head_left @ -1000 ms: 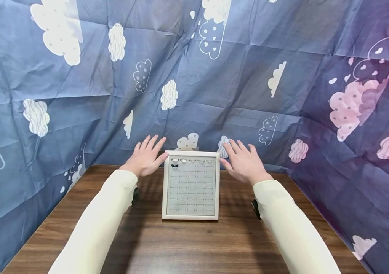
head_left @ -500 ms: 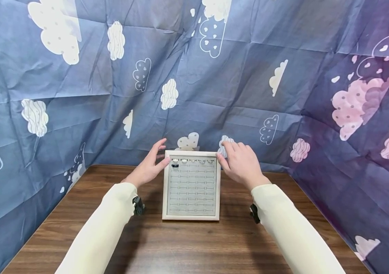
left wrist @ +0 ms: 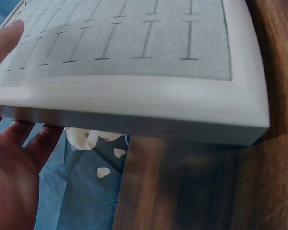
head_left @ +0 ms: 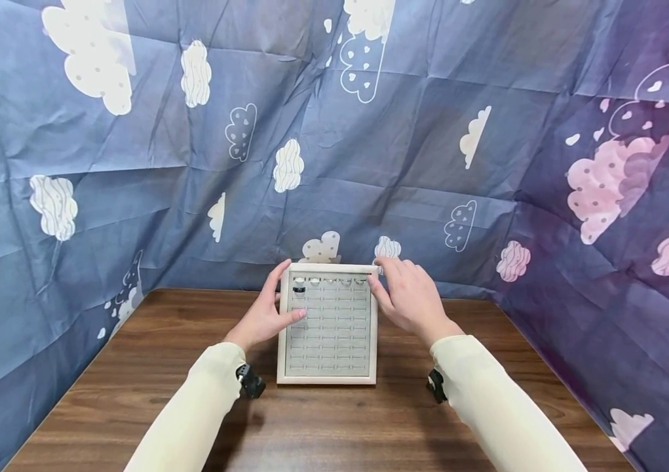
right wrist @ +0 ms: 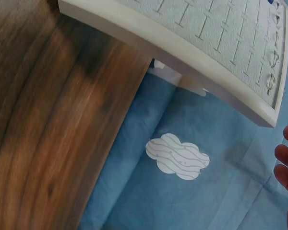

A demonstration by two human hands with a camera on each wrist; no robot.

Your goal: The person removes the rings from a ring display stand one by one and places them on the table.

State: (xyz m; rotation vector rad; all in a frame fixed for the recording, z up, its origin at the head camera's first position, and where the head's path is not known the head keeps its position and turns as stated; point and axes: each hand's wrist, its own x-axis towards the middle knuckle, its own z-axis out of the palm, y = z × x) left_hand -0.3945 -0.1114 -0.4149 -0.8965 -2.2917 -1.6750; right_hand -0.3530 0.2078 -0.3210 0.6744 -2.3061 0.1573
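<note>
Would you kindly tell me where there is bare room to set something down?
The table is bare in front of the ring tray, between the sleeves, and outside each sleeve toward the patterned cloth. It is crowded at the tray's sides, by the left hand and right hand.

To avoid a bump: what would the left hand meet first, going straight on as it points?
Likely the left edge of the ring display tray, since the left hand straddles it; they may already touch.

No readable text, label, brand, number or sign in any view.
</note>
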